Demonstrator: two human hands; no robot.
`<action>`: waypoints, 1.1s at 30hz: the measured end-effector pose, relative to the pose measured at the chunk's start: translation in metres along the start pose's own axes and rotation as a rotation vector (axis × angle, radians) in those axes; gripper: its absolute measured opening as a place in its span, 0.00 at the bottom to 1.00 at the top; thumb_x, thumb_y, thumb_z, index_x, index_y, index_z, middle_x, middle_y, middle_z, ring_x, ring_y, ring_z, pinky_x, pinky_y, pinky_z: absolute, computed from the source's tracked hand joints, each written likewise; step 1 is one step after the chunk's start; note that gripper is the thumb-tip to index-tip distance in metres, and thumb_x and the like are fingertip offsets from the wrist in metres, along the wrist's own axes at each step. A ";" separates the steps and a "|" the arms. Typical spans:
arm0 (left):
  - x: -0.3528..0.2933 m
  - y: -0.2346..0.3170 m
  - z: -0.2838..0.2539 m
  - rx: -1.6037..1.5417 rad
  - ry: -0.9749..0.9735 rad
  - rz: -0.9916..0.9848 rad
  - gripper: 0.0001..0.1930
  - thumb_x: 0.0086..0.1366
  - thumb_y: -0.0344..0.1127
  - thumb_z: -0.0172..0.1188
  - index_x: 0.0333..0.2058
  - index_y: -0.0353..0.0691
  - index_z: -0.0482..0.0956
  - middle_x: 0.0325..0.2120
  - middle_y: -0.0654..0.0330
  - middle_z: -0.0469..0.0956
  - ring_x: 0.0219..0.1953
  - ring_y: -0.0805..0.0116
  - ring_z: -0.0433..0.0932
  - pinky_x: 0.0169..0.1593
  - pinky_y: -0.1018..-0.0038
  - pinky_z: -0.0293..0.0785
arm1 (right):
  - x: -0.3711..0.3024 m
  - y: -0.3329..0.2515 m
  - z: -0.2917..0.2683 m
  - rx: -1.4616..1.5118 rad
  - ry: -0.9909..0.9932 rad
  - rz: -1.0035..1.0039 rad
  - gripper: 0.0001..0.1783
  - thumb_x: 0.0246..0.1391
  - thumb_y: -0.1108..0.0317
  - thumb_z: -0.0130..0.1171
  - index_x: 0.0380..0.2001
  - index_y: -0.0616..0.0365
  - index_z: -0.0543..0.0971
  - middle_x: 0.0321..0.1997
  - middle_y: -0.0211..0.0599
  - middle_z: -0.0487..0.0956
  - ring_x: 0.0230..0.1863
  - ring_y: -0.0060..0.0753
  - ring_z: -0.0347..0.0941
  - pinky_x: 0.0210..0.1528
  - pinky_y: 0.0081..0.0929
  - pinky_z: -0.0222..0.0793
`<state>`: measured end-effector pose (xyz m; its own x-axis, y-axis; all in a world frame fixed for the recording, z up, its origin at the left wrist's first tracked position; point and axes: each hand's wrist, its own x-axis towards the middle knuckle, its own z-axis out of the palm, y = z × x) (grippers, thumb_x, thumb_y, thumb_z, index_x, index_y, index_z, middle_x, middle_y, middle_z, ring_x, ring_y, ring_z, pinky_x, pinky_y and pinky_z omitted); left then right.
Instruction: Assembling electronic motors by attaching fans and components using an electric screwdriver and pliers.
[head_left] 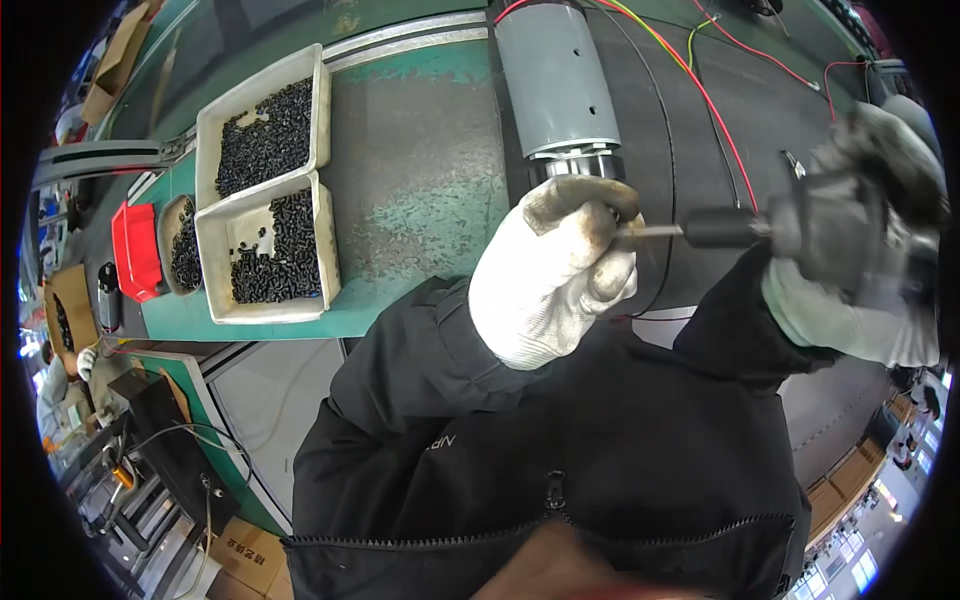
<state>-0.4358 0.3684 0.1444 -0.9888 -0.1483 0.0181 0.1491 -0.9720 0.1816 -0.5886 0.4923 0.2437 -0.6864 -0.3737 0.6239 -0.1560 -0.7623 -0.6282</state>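
Note:
My left hand, in a white work glove stained at the fingertips, is closed in a pinch at the tip of a thin metal bit. What those fingers hold there is too small and hidden to name. My right hand, gloved too and smeared by motion, grips a dark power screwdriver. Its black chuck points left toward my left hand. Just beyond the left fingers lies a grey cylindrical motor, with a shiny metal and black end close to my knuckles.
Two white bins of small black parts stand at the left, beside a small round bowl and a red tray. Red, yellow-green and black wires run across the dark bench right of the motor. Another person's gloved hand shows far left.

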 end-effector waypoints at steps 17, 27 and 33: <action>-0.011 -0.012 -0.006 0.046 0.271 0.004 0.14 0.64 0.36 0.61 0.44 0.33 0.74 0.31 0.54 0.77 0.22 0.76 0.72 0.28 0.80 0.70 | -0.028 0.015 0.002 -0.016 0.006 0.147 0.29 0.54 0.54 0.53 0.49 0.70 0.71 0.46 0.50 0.75 0.51 0.47 0.71 0.51 0.47 0.69; -0.022 -0.021 -0.013 0.082 0.279 -0.254 0.19 0.67 0.46 0.57 0.38 0.31 0.72 0.26 0.58 0.74 0.15 0.82 0.61 0.19 0.85 0.57 | -0.033 0.019 -0.008 0.005 -0.016 0.239 0.31 0.55 0.52 0.52 0.50 0.73 0.69 0.46 0.52 0.75 0.51 0.48 0.72 0.50 0.47 0.70; -0.005 -0.025 -0.016 0.251 0.657 -0.130 0.19 0.67 0.48 0.55 0.45 0.37 0.68 0.34 0.59 0.74 0.24 0.73 0.71 0.25 0.80 0.64 | -0.023 0.024 -0.029 0.037 0.005 0.301 0.33 0.55 0.52 0.52 0.50 0.75 0.69 0.45 0.54 0.75 0.50 0.49 0.73 0.50 0.47 0.71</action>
<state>-0.4342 0.3902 0.1242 -0.7763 -0.1897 -0.6012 -0.0547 -0.9298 0.3640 -0.5966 0.4981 0.2008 -0.7014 -0.5830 0.4100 0.0804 -0.6363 -0.7672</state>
